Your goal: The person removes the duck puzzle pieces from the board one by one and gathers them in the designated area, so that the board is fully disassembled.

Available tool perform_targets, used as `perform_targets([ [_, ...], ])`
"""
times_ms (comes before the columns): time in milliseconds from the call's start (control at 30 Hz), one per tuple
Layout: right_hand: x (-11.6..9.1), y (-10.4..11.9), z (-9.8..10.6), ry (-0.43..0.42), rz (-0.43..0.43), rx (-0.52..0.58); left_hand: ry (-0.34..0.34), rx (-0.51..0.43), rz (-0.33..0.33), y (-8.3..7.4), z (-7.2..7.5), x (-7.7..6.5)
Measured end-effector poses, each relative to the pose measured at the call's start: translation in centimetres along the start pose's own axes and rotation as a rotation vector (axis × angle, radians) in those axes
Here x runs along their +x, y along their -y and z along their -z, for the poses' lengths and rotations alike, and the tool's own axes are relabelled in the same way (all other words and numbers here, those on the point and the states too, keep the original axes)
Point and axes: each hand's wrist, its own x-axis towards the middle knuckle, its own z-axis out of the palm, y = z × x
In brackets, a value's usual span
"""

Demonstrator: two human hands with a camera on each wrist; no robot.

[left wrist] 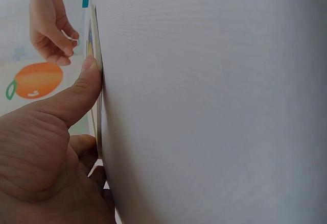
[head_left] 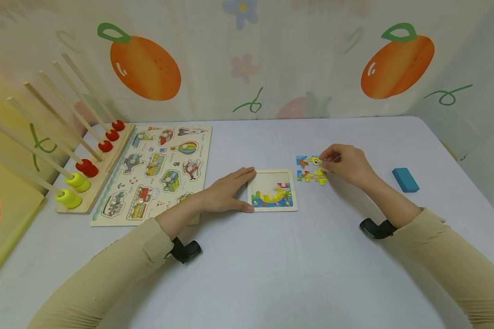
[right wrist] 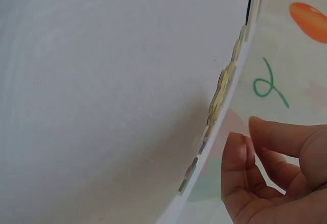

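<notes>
- Puzzle (head_left: 271, 179): yellow, blue, pink
- Pieces (head_left: 306, 176): yellow, blue, orange
- Bench (head_left: 271, 274): white
- Block (head_left: 405, 179) near right edge: teal
- Beads (head_left: 87, 168) near left edge: red, yellow

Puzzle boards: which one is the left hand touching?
The small square tray, only partly filled: the left hand touches its left edge. The other, a larger vehicle board, lies further to the left.

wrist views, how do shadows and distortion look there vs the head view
Head: soft shadow beside the left sleeve; left wrist: dim, the table darkening toward the right edge; right wrist: table edge looks bowed, soft shadow near it.
</notes>
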Motion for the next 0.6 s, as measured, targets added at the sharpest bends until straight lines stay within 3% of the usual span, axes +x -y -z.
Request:
perform_targets([
  [600, -0.2, 2.4, -0.6, 0.027, 0.025, 0.038, -0.002, -0.009, -0.002, 0.0, 0.0, -0.1],
])
